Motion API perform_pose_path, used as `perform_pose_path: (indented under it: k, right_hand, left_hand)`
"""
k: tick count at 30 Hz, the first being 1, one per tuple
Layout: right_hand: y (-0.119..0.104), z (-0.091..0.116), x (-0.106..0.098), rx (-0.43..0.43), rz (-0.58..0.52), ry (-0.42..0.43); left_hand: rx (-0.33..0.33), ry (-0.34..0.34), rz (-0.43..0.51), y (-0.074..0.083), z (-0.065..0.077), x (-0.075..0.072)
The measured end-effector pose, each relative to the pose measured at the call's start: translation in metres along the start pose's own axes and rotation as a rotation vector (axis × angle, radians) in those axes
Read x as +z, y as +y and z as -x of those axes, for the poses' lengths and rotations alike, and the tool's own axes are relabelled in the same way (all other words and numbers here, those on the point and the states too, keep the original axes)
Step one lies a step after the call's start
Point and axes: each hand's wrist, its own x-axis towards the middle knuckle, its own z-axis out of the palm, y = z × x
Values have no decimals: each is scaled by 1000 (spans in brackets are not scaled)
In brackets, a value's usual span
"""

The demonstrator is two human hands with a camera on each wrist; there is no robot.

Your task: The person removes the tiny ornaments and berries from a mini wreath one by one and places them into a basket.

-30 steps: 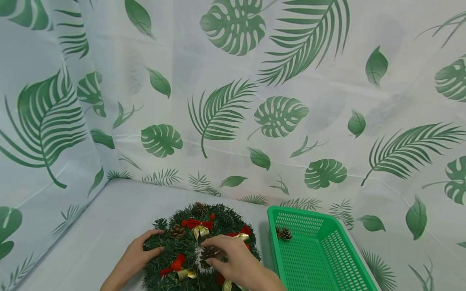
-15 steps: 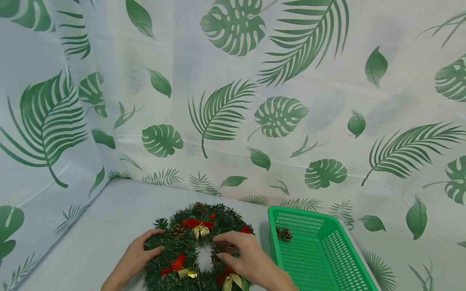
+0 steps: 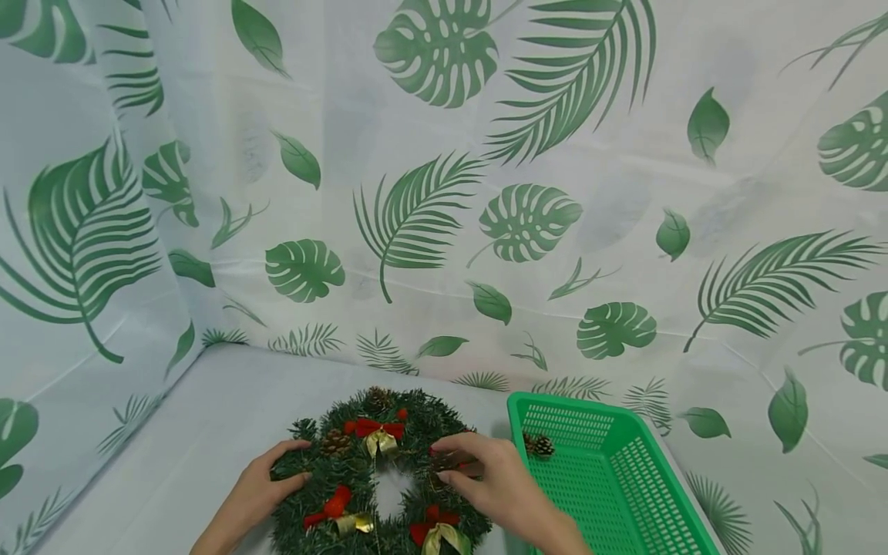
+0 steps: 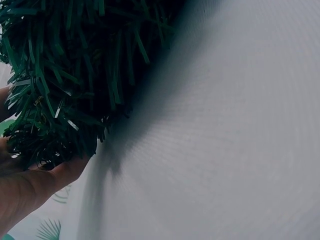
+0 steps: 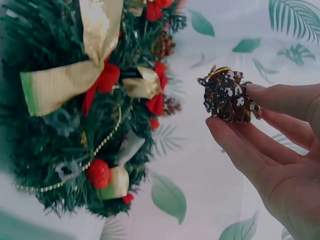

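Note:
A green Christmas wreath lies on the table, decorated with red bows, gold ribbons, berries and pine cones. My left hand grips its left edge; the left wrist view shows the fingers and thumb around the tinsel needles. Above the wreath's right side, my right hand pinches a pine cone between thumb and fingers. White-tipped scales and a gold loop show on that cone in the right wrist view, where it is apart from the wreath. In the head view the fingers mostly hide it.
To the right of the wreath stands a green plastic basket with pine cones in its far left corner. A white table cover lies underneath. A leaf-printed curtain rises behind and at the left.
My right hand has moved right with the pine cone, from over the wreath's centre hole to its right side. The left hand keeps its place on the wreath.

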Motion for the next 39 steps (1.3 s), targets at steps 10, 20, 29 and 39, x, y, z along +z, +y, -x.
perform_pose_path:
  k: [10, 20, 29, 39]
  right_hand:
    - [8, 8, -20, 94, 57, 90]
    - [23, 12, -34, 156, 76, 163]
    - [35, 16, -44, 190, 71, 224]
    - [48, 19, -59, 339, 30, 284]
  left_hand:
    - [-7, 6, 3, -3, -3, 1]
    - [4, 10, 21, -3, -1, 1]
    - [-6, 9, 23, -5, -3, 1]
    - [1, -3, 15, -5, -3, 0]
